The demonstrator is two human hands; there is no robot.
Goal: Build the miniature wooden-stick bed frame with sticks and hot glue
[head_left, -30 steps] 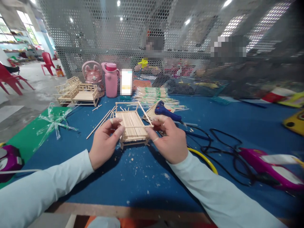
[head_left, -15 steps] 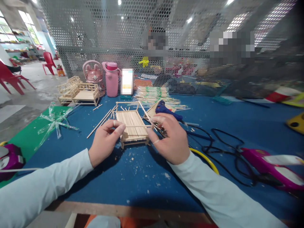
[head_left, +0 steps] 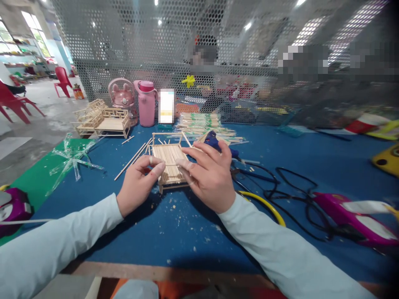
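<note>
A small bed-like model frame made of thin wooden sticks (head_left: 171, 151) stands on the blue tabletop in front of me. At its left side is my left hand (head_left: 137, 185), thumb and forefinger pinched on the end of a thin wooden stick (head_left: 171, 165) lying across the slatted top. My right hand (head_left: 208, 174) reaches over the model's right side with its fingers stretched and spread. Its foremost fingertip is at the stick, and the thumb is blurred. The right hand hides the model's right front corner. Behind it lies a blue glue gun (head_left: 213, 141), partly covered.
Finished stick models (head_left: 114, 122) stand at the back left, near a pink bottle (head_left: 146, 106) and a lit phone (head_left: 166, 106). Bundled sticks (head_left: 199, 122) lie behind. Black cables (head_left: 277, 178) and a purple-and-white device (head_left: 355, 218) occupy the right. A perforated screen (head_left: 140, 50) closes off the back.
My right hand has moved left over the model, and its fingers have spread from a pinch at the stick's right end. My left hand has hardly moved.
</note>
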